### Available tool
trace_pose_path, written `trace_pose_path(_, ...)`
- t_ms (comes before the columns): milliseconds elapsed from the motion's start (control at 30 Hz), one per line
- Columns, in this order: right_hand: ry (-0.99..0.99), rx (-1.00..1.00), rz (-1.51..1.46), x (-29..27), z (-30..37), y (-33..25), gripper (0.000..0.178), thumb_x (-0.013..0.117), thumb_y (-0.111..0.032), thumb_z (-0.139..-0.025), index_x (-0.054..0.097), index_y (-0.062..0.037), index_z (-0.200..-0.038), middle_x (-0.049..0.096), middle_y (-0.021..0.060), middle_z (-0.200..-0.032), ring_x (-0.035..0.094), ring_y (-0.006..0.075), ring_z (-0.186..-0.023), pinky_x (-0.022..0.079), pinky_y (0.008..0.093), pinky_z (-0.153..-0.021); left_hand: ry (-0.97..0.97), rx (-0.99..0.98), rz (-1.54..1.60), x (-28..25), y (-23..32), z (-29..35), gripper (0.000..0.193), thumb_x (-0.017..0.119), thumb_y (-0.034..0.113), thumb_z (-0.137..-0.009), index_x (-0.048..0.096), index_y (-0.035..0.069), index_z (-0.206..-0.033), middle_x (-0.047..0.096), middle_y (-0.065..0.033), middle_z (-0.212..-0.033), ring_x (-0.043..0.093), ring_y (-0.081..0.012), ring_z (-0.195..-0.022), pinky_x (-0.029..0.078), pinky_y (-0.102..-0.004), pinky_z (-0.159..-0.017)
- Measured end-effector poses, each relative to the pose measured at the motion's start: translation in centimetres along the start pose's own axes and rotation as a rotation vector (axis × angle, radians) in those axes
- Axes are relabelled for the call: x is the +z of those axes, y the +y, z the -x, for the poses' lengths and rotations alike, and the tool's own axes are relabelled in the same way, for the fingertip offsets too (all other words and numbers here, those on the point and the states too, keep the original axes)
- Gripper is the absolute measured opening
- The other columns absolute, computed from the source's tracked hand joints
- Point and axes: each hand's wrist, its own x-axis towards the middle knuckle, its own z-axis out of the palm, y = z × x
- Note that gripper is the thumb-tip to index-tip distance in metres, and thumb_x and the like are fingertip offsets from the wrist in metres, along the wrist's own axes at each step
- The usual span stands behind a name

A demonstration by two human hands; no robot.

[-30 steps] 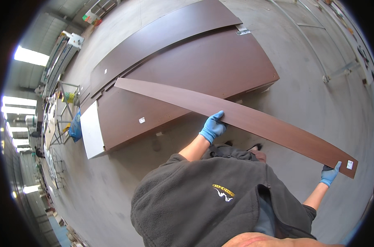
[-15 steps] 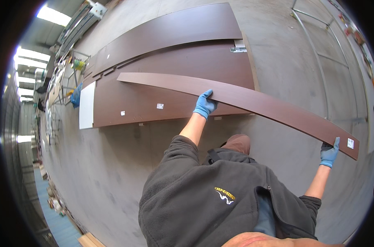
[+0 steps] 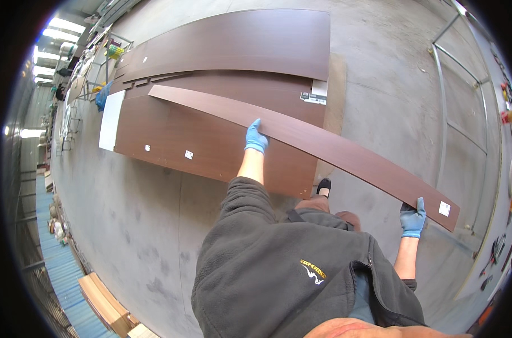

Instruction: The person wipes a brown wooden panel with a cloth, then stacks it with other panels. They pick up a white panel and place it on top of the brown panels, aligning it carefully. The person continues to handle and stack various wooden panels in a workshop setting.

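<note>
A long, narrow brown board (image 3: 323, 145) slants across the view, its far-left end above a stack of panels and its right end nearer me. My left hand (image 3: 256, 138), in a blue glove, grips the board's near edge around its middle, thumb on top and fingers hidden beneath. Close to the right end, my right hand (image 3: 413, 218) has the same edge in its gloved grasp, beside a white label (image 3: 445, 209). Below and beyond the board lies the stack of wide brown panels (image 3: 228, 42), one of which carries small white labels.
A white panel end (image 3: 110, 121) shows at the stack's left. To the right stands a metal tube frame (image 3: 440, 84) near a wall with hanging tools. Wooden boards (image 3: 105, 301) lie at the lower left by a blue strip. My shoe (image 3: 323, 186) is beside the stack's near-right corner.
Both hands and the board have shifted left in view, and the board tilts down more steeply to the right. The stack appears nearer; my shoe has come into sight.
</note>
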Motion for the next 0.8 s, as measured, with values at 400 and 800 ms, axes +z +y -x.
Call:
trace_pose_path(400, 0.052, 0.261, -0.036, 6.3, -27.1, -5.4, 0.041, 0.075, -0.007, -0.093, 0.068, -0.0008, -0.133, 0.072, 0.0111, -0.136, 0.066, 0.0283, -0.127, 0.049, 0.0463, -0.118, 0.043, 0.0, 0.176, 10.2, -12.6, -10.8, 0.031, 0.067, 0.019, -0.101, 0.067, 0.004, -0.128, 0.073, -0.0143, -0.129, 0.067, -0.0335, -0.12, 0.051, -0.0514, -0.112)
trace_pose_path(800, 0.133, 0.574, -0.045, 12.0, -43.4, -6.1, 0.04, 0.071, -0.002, -0.091, 0.069, -0.0016, -0.131, 0.072, 0.014, -0.137, 0.065, 0.0307, -0.131, 0.044, 0.0514, -0.123, 0.143, -0.057, 0.227, 22.1, -30.1, -14.2, 0.034, 0.068, 0.016, -0.105, 0.063, 0.0, -0.134, 0.069, -0.0159, -0.136, 0.064, -0.0358, -0.127, 0.049, -0.0516, -0.116)
